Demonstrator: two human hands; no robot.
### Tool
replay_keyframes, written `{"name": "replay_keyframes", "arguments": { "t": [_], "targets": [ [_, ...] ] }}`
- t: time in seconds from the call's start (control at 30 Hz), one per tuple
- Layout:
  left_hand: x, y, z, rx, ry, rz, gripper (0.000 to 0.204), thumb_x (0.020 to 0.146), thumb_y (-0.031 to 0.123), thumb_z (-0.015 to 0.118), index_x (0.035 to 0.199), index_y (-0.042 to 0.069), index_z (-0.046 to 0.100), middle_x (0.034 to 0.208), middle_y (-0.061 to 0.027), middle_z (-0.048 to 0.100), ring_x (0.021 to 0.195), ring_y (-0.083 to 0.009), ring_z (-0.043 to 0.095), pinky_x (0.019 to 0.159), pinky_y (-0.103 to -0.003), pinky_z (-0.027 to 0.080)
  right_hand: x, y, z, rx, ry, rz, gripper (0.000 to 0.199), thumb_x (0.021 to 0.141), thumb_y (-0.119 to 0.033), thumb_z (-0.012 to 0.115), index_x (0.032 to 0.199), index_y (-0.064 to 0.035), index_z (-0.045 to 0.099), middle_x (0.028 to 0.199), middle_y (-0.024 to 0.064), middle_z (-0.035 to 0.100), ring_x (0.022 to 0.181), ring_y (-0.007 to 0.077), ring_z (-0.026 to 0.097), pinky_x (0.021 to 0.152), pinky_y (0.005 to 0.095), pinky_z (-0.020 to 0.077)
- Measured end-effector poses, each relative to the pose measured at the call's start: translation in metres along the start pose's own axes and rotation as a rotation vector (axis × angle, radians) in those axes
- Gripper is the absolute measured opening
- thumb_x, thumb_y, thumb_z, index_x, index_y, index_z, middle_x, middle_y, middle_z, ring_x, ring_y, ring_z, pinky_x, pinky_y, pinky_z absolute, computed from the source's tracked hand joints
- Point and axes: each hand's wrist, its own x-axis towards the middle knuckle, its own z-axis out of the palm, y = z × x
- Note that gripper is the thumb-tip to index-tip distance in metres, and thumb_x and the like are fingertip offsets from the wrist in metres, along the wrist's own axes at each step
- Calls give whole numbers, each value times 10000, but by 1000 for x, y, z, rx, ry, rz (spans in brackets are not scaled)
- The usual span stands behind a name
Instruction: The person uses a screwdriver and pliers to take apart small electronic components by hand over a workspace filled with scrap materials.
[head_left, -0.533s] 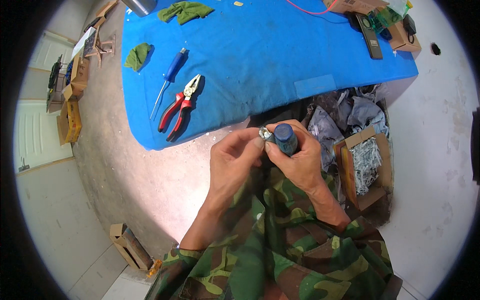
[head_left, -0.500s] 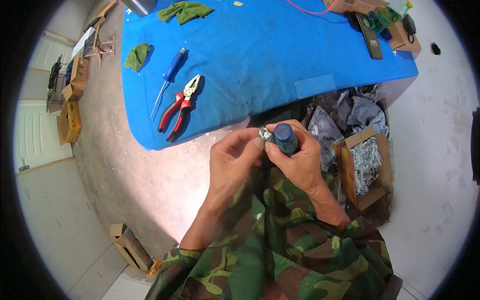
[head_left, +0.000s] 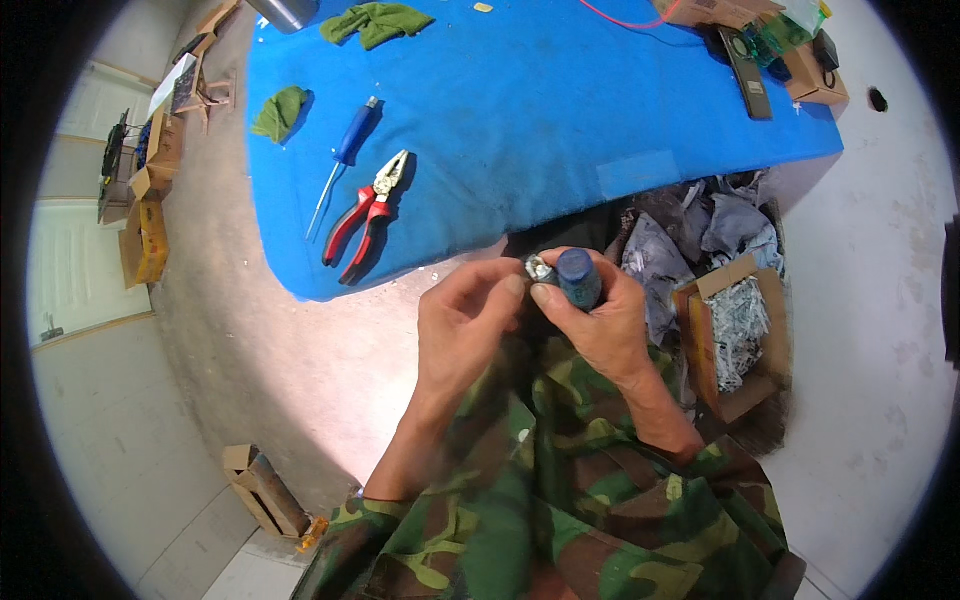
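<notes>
Camouflage-patterned sleeves (head_left: 720,520), lower edge of the frame, forearms bare and converging upward to the centre. Left hand (head_left: 465,315), centre: fingers bent inward, thumb and forefinger pinching a small piece (head_left: 540,268); right hand (head_left: 605,325), just beside it: fingers curled, gripping a stubby cylinder (head_left: 578,275), thumb pointing up and left to the same piece. Small piece: whitish and silvery on its upper face, darker along the side, irregular, mostly covered by fingertips; its long axis cannot be told. Cylinder: round blue end, darker blue-green body, at centre, immediately right of the piece; blue end pointing up toward the viewer, long axis running down and slightly right into the palm. Cardboard box (head_left: 700,335), right of centre, holding pale shredded strips (head_left: 738,330); grey plastic bags (head_left: 655,255) beside it. Blue-covered table (head_left: 500,120), upper centre, bearing red-and-black pliers (head_left: 368,215), jaws toward upper right; blue-handled screwdriver (head_left: 345,150), tip toward lower left; two green cloths (head_left: 380,22), upper left.
</notes>
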Motion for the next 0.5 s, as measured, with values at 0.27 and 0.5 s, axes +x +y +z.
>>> {"name": "replay_keyframes", "arguments": {
  "t": [0.27,0.5],
  "targets": [
    [34,34,-90,974,474,674,251,968,175,785,1170,30,747,1127,-143,741,966,-218,731,759,-337,601,15,3,-17,154,32,224,289,934,-153,800,1171,-7,724,874,0,699,752,51,605,650,248,476],
    [44,47,-112,1479,276,485,679,760,403,943,1281,39,703,1269,-163,690,1121,-321,697,952,-417,571,26,-3,-25,266,17,273,333,959,-139,759,1228,44,684,905,62,707,648,44,582,464,211,409]
  ]
}}
